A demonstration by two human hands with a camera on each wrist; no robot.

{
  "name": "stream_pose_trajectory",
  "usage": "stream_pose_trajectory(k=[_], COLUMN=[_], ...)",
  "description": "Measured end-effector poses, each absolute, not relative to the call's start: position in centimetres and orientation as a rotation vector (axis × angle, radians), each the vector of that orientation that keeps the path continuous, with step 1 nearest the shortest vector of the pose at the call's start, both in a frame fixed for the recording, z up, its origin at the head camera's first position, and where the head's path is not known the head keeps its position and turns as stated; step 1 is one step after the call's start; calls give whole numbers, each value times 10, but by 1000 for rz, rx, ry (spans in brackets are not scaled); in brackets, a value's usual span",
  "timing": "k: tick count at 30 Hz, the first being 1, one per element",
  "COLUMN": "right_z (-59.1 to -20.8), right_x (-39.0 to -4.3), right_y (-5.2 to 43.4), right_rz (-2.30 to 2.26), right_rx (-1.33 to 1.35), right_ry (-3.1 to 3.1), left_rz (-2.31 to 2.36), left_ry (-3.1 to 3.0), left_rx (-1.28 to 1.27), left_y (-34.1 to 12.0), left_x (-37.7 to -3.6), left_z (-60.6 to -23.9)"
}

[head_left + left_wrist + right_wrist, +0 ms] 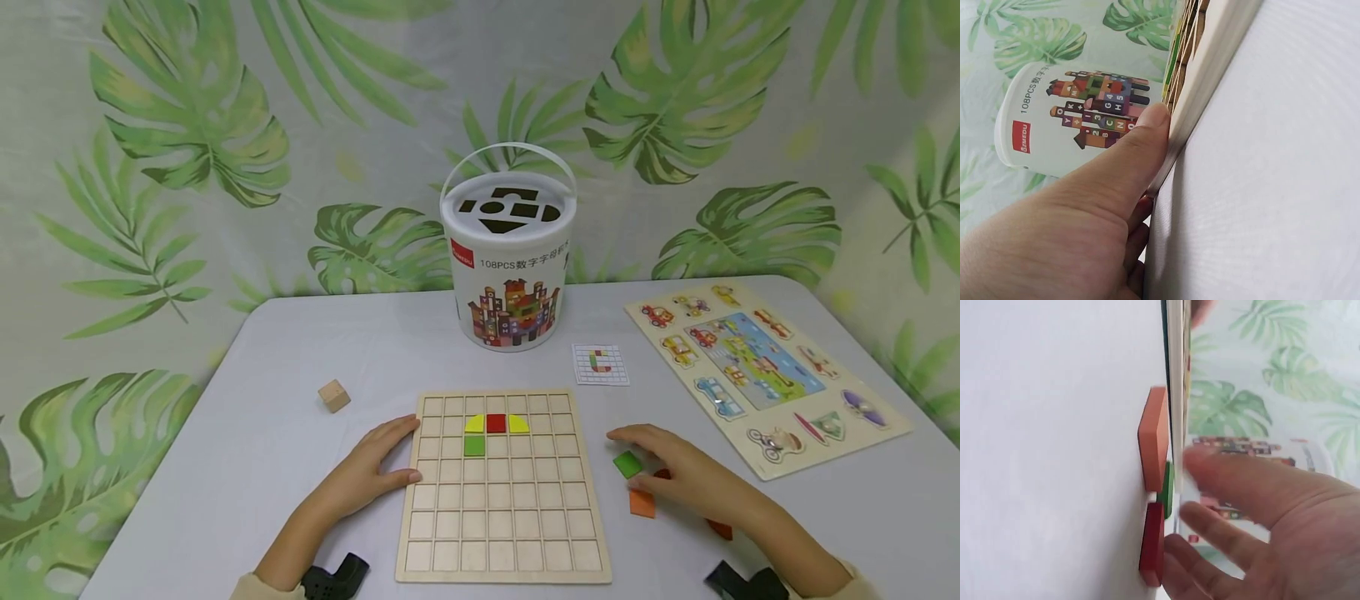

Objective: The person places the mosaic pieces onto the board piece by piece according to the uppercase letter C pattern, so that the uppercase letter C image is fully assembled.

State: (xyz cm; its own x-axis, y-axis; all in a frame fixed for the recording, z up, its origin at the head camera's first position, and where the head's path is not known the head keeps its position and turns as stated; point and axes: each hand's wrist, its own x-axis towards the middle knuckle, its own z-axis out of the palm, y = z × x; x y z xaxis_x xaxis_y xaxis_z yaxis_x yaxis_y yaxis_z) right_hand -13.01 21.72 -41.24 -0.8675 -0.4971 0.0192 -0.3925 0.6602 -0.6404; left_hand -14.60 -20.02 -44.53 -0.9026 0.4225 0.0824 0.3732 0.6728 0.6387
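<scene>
A wooden grid board (517,525) lies on the table. Near its top sit a red square (496,423), a yellow quarter-round piece (476,425) on its left, another yellow piece (518,425) on its right, and a green square (474,447) below the left one. My left hand (363,467) rests against the board's left edge, thumb (1150,122) touching the rim. To the right of the board, my right hand (693,475) hovers over loose pieces, thumb and fingers apart. Below it lie a green square (627,464), an orange square (642,503) and a red piece (1152,544), partly hidden from above.
Another reddish piece (720,529) lies under the right wrist. Behind the board stand a white lidded bucket (510,292) and a small pattern card (600,365). A vehicle puzzle board (765,375) lies far right, a plain wooden cube (334,396) at left.
</scene>
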Motion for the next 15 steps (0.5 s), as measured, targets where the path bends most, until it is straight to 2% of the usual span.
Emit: stream_pose_trajectory(k=[15], right_z=[-416], right_x=[-137], right_y=[222], right_rz=[-795], right_rx=[-760], right_ry=[2827], left_rz=[1021], left_ry=[2829], left_rx=[648], left_y=[-199], left_x=[-145], left_z=[-444])
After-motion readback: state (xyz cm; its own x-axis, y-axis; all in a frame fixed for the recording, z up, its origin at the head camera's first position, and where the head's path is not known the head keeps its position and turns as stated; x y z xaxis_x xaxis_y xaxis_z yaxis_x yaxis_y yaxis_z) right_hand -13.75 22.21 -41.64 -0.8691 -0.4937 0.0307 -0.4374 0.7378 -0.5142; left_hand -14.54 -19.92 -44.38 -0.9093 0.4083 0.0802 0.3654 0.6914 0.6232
